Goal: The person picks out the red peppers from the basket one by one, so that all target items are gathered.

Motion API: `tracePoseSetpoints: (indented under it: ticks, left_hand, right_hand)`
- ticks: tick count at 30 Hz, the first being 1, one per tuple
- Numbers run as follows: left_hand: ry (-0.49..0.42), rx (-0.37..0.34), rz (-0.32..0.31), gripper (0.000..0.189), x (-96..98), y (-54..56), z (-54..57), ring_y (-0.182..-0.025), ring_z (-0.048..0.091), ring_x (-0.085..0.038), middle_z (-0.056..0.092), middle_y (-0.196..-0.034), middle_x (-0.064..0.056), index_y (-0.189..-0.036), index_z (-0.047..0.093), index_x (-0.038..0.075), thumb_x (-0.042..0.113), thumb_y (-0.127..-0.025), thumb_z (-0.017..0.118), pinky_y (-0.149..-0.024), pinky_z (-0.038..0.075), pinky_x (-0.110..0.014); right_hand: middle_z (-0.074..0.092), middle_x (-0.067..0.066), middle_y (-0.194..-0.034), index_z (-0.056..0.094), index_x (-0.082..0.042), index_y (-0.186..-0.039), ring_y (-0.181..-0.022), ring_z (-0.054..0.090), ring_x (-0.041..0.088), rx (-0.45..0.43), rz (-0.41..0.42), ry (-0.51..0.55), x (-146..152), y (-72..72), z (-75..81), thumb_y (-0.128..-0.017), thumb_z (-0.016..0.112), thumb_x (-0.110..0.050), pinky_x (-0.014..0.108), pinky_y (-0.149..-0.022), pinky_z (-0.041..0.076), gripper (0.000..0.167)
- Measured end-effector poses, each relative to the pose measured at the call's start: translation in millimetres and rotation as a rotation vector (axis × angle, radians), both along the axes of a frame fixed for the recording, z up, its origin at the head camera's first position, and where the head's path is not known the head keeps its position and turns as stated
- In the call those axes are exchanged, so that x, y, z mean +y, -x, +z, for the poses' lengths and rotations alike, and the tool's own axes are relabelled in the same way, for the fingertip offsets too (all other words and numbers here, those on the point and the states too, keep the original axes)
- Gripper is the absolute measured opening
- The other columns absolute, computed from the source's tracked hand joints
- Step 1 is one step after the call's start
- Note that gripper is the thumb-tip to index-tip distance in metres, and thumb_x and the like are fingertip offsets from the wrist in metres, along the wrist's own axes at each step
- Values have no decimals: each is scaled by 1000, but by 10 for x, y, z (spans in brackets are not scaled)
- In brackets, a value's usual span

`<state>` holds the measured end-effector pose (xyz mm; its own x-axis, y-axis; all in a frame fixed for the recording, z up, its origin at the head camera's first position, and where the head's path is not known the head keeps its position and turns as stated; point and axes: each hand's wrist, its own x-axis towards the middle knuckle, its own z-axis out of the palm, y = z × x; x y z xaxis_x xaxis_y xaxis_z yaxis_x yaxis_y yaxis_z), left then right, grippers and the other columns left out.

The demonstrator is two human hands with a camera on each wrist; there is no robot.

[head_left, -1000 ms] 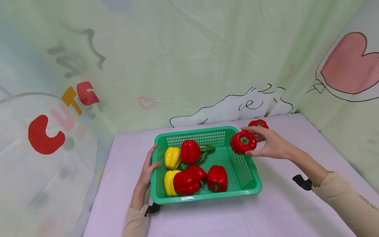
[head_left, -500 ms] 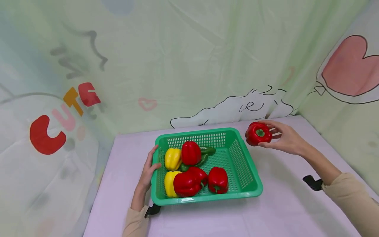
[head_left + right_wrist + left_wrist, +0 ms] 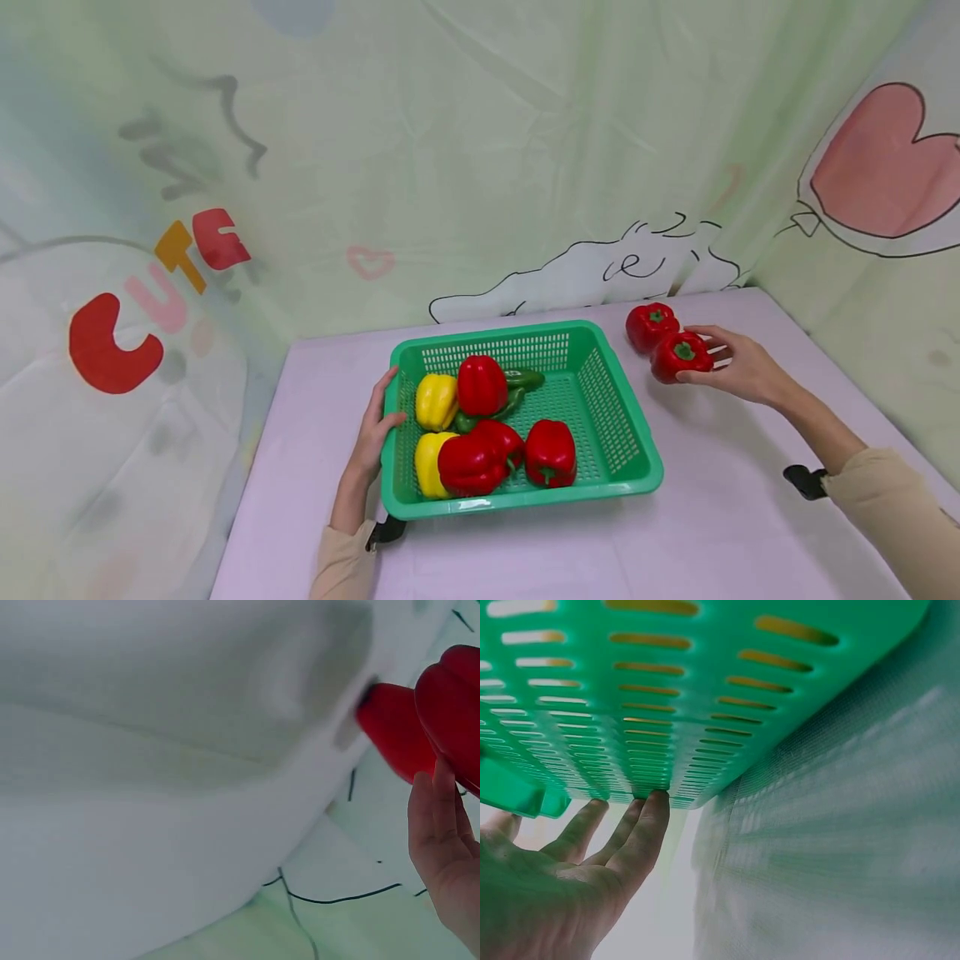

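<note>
My right hand [image 3: 738,367] holds a red bell pepper [image 3: 684,357], stem facing up, thumb on its near side and fingers on its far side. Just behind and left of it, a second red bell pepper [image 3: 651,327] sits on the table; the two overlap in the head view. In the right wrist view the held pepper [image 3: 454,712] partly hides the other one [image 3: 394,724]. My left hand [image 3: 372,433] grips the left side of a green plastic basket [image 3: 525,502], thumb over the rim. The left wrist view shows its fingertips [image 3: 656,802] against the slotted outer wall.
Inside the basket lie several red bell peppers [image 3: 551,452], two yellow ones [image 3: 436,402] and slender green vegetables [image 3: 525,379]. A pale lilac cloth covers the table [image 3: 525,558]. A printed curtain [image 3: 480,167] hangs along its back and sides.
My right hand carried the red bell pepper from over the basket's right rim to the right, then lowered it beside the other red pepper. The left hand and basket stayed in place.
</note>
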<state>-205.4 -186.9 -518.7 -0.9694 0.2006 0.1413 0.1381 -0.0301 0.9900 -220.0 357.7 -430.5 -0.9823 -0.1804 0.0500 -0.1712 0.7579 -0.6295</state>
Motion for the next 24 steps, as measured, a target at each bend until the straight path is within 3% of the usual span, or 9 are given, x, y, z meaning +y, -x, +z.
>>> tracePoseSetpoints:
  ticks: [11, 19, 24]
  left_hand:
    - [8, 3, -3, 70, 2, -8, 2, -133, 34, -35, 20, -161, -12, -157, 22, 18, 3, -93, 46, -102, 39, -40]
    - [-2, -4, -5, 71, -7, 1, 4, -132, 35, -36, 20, -161, -12, -157, 21, 18, 4, -93, 46, -101, 40, -40]
    - [-10, 0, -9, 72, -10, 0, -3, -133, 34, -36, 20, -161, -13, -157, 21, 17, 3, -92, 46, -98, 43, -32]
  right_hand:
    - [52, 33, -125, 41, 4, -143, -108, 52, 49, -48, -16, -12, 92, 44, -220, -84, 77, -30, 42, -70, 56, 77]
    - [53, 33, -124, 40, 5, -143, -109, 52, 48, -72, -24, -12, 106, 128, -335, -84, 76, -29, 44, -71, 56, 76]
    - [51, 34, -125, 38, 6, -143, -110, 50, 49, -94, -33, -18, 93, 140, -377, -84, 77, -32, 45, -70, 57, 80]
